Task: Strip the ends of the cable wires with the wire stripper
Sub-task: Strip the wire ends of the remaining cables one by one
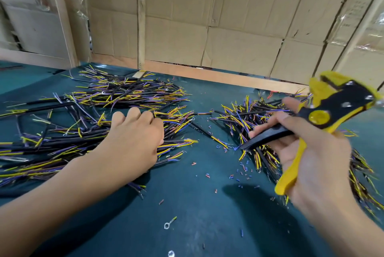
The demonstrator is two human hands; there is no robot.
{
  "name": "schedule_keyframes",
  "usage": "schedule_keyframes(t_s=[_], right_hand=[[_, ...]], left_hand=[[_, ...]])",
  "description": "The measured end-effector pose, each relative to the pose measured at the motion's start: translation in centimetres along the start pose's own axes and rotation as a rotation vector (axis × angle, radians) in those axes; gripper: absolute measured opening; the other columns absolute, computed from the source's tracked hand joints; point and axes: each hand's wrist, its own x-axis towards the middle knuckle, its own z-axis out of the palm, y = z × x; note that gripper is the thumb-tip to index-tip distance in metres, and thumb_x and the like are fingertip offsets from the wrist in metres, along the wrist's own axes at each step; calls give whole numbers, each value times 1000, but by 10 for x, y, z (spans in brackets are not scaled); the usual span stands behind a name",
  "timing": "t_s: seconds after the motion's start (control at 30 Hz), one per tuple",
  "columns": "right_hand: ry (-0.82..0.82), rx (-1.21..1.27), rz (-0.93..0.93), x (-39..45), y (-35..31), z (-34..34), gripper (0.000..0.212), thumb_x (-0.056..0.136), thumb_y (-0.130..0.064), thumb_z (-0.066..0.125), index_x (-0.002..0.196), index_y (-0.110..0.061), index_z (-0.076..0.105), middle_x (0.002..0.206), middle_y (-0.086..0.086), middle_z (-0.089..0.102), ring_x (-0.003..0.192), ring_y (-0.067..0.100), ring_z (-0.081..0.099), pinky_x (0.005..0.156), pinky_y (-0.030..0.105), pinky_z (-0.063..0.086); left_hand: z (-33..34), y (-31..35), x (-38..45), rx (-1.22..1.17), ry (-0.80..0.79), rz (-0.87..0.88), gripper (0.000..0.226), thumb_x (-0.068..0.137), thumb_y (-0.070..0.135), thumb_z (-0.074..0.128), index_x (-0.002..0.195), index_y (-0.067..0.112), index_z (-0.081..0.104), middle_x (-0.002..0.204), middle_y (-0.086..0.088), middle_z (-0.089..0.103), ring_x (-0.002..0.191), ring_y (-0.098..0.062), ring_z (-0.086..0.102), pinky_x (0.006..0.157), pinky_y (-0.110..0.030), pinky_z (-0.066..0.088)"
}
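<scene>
The left hand (133,138) lies on the heap of cable wires (83,132), its fingers (133,113) curled into the strands. The right hand (307,153) grips the yellow-and-black wire stripper (324,115), raised above a second pile (255,123) beneath those fingers on the green desk (197,204).

Left hand (135,138) on cable pile (87,128) (fingers curled in); right hand (311,153) grips wire stripper (324,115).

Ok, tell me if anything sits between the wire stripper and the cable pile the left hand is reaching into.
Nothing visible does. The wire stripper is held up in the right hand, above the table. Between it and the left hand on the cable pile lies only green table surface strewn with small insulation scraps.
</scene>
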Motion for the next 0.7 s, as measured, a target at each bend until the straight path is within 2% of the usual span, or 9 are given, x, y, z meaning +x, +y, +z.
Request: schedule_keyframes(t_s=[0.13,0.2,0.27,0.33,0.43,0.57,0.63,0.7], right_hand=[[-66,-79,31,-18,17,6,10,93,5,60,100,0,66,67,13,60,64,41,66,69,47,59],[-78,-134,52,-22,24,8,9,93,5,62,98,0,67,66,14,61,65,42,68,71,49,59],[-81,-167,75,-24,27,10,8,93,4,63,98,0,67,68,16,65,68,41,69,70,50,60],[-73,-194,110,-25,28,11,6,90,0,68,96,-1,69,77,21,71,74,37,71,64,43,60],[-84,-206,201,-26,26,15,21,77,-11,80,95,-1,72,92,19,76,85,33,73,63,36,58],[-118,-174,243,-26,24,15,33,64,-14,83,93,-2,73,92,14,77,82,25,71,64,35,59],[-118,-148,232,-24,23,15,38,58,-16,83,91,-3,71,86,12,75,77,24,69,63,35,58],[-145,-100,227,-22,21,14,38,60,-13,82,94,-1,68,79,11,70,71,26,65,63,35,58]], left_hand=[[-2,3,-1,7,13,12,13,94,24,46,107,28,44,97,9,38,105,-20,43,77,-36,21],[-4,3,-3,14,15,23,22,92,21,50,112,26,45,101,7,45,105,-21,46,77,-37,23],[-8,0,-6,24,84,60,39,84,17,61,122,22,53,103,0,50,101,-27,49,77,-40,27],[-12,-3,-8,-12,138,158,49,72,5,67,119,17,62,99,-6,48,93,-32,49,76,-43,34],[-26,-5,-8,-170,190,346,54,66,-9,57,116,12,64,100,-6,40,90,-29,47,76,-45,45],[-34,1,-11,-382,247,443,56,72,-15,59,122,10,59,105,-1,35,92,-19,44,76,-37,51],[-33,3,-13,-470,242,463,52,80,-14,61,125,12,57,107,4,31,90,-6,39,79,-22,43],[-32,6,-14,-567,251,488,40,91,-7,58,126,13,57,109,5,35,91,-4,43,80,-13,35]])
